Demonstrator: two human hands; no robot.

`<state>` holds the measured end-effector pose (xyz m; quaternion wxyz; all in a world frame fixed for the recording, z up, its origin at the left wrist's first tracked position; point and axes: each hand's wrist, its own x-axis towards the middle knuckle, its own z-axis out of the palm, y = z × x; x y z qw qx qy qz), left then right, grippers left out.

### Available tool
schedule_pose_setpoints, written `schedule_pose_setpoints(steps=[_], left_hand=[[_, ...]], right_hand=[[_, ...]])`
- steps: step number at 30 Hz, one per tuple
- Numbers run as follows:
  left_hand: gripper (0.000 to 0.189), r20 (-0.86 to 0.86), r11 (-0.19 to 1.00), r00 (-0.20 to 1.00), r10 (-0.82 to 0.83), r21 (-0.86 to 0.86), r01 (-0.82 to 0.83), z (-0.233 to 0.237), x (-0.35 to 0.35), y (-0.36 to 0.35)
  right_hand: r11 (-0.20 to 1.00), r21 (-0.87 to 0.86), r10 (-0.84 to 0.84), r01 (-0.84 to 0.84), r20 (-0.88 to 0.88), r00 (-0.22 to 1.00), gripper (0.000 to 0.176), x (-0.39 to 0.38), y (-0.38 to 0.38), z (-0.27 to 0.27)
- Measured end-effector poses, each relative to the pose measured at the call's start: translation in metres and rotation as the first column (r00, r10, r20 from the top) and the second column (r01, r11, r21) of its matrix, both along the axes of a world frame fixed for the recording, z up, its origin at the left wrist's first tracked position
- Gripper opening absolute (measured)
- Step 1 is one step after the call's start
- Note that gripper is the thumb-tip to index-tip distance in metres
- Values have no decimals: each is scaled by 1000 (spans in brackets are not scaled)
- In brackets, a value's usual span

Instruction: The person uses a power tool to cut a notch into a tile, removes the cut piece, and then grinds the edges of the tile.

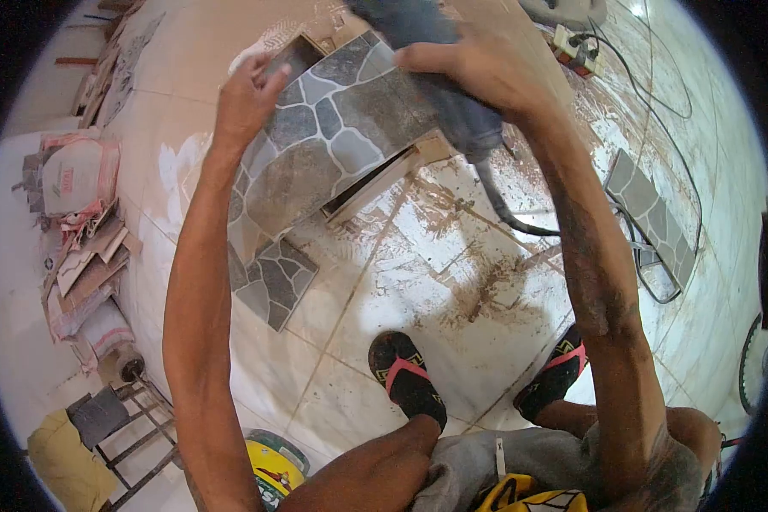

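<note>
My right hand (482, 77) is closed around the body of a blue-grey corded power tool (461, 124), apparently an angle grinder; its front end runs past the top of the view. Beside it lies a large stone-patterned tile (375, 107) with pale joint lines, raised off the floor. At the tile's far left edge my left hand (252, 90) has its fingers curled on a small dark grey tile piece (300, 61). A narrow dark gap with a pale edge (371, 186) shows under the tile's near side. A smaller tile offcut (277, 277) rests nearer my feet.
Dust and brown dirt cover the pale floor (486, 286). A tile strip (653, 213) and a metal frame (657, 277) lie right, near a power strip (576, 53) and cables. Bags (72, 179) and scraps line the left. A yellow-green bucket (277, 465) stands by my leg.
</note>
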<state>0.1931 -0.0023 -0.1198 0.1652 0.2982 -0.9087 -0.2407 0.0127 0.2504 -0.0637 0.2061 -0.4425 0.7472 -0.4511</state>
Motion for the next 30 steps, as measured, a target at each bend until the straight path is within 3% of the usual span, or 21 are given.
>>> schedule_pose_setpoints(steps=[1,4,5,8,11,14,17,20,26,30], left_hand=[[56,69,999,998,-13,-30,15,-22,8,-16],[63,238,998,971,-30,-47,42,-55,19,-29],[68,215,997,976,-29,-62,43,-60,19,-31],[69,352,994,934,-54,109,17,-47,2,-37],[71,375,995,922,-95,51,82,-54,-7,-48],[71,377,993,919,-115,68,96,-63,-13,-58],[73,333,976,938,-95,217,22,-60,-12,-52],[70,371,982,927,-57,188,-15,-55,-12,-49],[55,109,996,994,-11,94,0,-24,1,-33],[52,61,997,995,81,13,-82,6,15,-15]], right_hand=[[996,-89,-27,30,41,999,60,1,11,8],[989,133,-103,69,278,955,52,-21,37,-3],[986,124,-138,111,235,962,51,-26,46,-6],[966,128,-243,223,176,954,51,-36,71,-22],[944,177,-312,279,195,930,55,-45,90,-37],[946,189,-310,262,307,900,52,-44,104,-34],[923,244,-371,299,347,861,51,-40,116,-32],[910,279,-395,305,369,841,51,-44,126,-37],[892,245,-432,379,219,875,55,-40,137,-35],[888,279,-423,365,186,887,54,-48,142,-46]])
